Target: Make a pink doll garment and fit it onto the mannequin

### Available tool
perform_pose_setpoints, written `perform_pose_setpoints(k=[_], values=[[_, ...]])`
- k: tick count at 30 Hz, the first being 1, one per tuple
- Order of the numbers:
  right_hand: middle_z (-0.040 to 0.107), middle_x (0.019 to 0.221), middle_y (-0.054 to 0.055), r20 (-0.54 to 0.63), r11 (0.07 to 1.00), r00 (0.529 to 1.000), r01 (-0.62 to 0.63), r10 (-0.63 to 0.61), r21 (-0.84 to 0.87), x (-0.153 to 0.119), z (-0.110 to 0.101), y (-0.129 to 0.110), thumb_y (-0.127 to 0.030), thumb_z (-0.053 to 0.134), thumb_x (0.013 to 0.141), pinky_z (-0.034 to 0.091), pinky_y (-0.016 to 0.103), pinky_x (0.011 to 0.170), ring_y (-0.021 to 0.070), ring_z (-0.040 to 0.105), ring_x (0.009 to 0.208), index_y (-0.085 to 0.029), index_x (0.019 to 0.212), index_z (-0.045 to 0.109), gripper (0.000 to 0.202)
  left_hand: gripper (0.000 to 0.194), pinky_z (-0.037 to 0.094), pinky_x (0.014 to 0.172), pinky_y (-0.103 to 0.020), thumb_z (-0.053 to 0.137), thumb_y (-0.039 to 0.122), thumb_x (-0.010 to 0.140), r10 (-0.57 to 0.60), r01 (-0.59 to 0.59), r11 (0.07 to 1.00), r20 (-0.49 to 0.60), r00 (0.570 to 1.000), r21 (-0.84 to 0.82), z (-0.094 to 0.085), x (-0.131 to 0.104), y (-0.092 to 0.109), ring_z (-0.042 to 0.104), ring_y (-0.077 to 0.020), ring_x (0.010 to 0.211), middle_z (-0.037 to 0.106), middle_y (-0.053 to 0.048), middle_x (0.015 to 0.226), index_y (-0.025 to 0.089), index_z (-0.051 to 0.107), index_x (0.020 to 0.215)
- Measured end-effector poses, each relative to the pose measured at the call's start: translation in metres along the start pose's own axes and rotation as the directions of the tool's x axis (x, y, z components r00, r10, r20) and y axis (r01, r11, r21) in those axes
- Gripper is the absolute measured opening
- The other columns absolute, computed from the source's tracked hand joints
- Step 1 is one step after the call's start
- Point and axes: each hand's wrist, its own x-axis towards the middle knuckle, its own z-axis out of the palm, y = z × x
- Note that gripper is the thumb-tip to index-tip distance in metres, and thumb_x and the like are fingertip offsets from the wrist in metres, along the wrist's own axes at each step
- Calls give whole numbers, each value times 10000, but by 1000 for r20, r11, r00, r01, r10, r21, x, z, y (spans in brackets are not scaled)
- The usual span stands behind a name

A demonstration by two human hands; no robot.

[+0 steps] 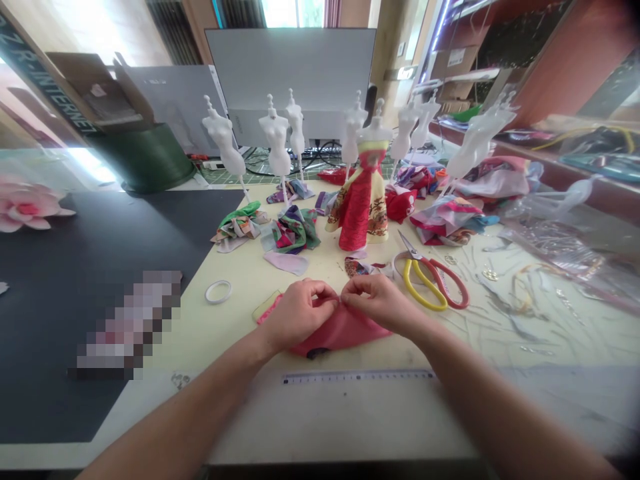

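A piece of red-pink fabric (345, 331) with a dark patch on its lower edge lies on the pale table top. My left hand (303, 308) pinches its upper edge near the middle. Close beside it, my right hand (373, 301) pinches the same edge, the fingertips of both hands almost touching. A yellowish, pink-trimmed part of cloth (269, 307) shows to the left of my left hand. Scissors (430, 277) with one yellow and one red handle lie just beyond my right hand. Below the fabric a ruler strip (357, 377) runs along the table.
Several white mini dress forms (277, 141) stand at the back; one wears a red and cream dress (364, 200). Fabric scraps (293, 230) lie around their bases. A white ring (218, 291) sits at left, near a dark mat (150, 233). Clear plastic bags (565, 233) lie at right.
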Motion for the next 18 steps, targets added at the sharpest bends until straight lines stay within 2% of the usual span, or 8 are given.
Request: perform_pose_setpoints(k=[3,6,8,10,12,15,18], values=[[592,672,0,60,997,998,-39,35,63,1,-2,3,-317,539,799,370,229,537,113,513,622,-160,728,639,199,166,435,587,-219,521,230,779,-42,42,999,14,999,-27,-1,0,1,604,-150,691,684,-15,746,160,668,749],[626,736,13,122,987,992,-44,25,153,2,-5,7,-337,545,807,405,238,583,124,548,672,-168,816,652,201,169,434,585,-220,523,242,777,-57,57,998,10,998,-32,0,-1,1,601,-151,689,685,-16,749,158,666,747],[639,761,17,37,991,999,8,-13,131,3,-5,7,-297,560,795,424,249,622,137,569,716,-171,819,643,153,164,442,610,-222,527,242,775,-53,53,998,-1,999,-40,0,-1,0,605,-151,706,687,-15,761,159,663,736],[630,747,14,-112,993,987,118,-116,11,2,-4,6,-233,571,776,424,259,641,141,565,722,-174,779,618,76,157,446,632,-224,533,241,774,-49,48,998,-14,999,-44,0,-1,0,605,-149,712,685,-11,753,161,658,723],[609,726,12,-188,954,942,251,-280,-163,0,-1,4,-178,567,767,415,273,658,141,544,710,-179,740,591,36,155,443,638,-227,536,241,774,-48,48,998,-20,999,-39,0,0,0,603,-149,710,681,-7,737,162,656,718],[590,716,24,-146,840,866,402,-478,-365,-3,2,2,-155,538,788,396,295,668,147,514,693,-182,724,580,81,153,440,628,-232,539,243,771,-56,56,998,-20,998,-35,-2,0,0,602,-154,707,681,-8,731,162,659,722],[599,733,39,-100,761,830,445,-548,-473,-4,4,3,-147,509,807,384,306,673,155,520,696,-175,742,586,105,155,447,634,-237,540,246,772,-62,61,997,-16,998,-47,-2,0,1,610,-161,718,689,-15,743,160,664,734]])
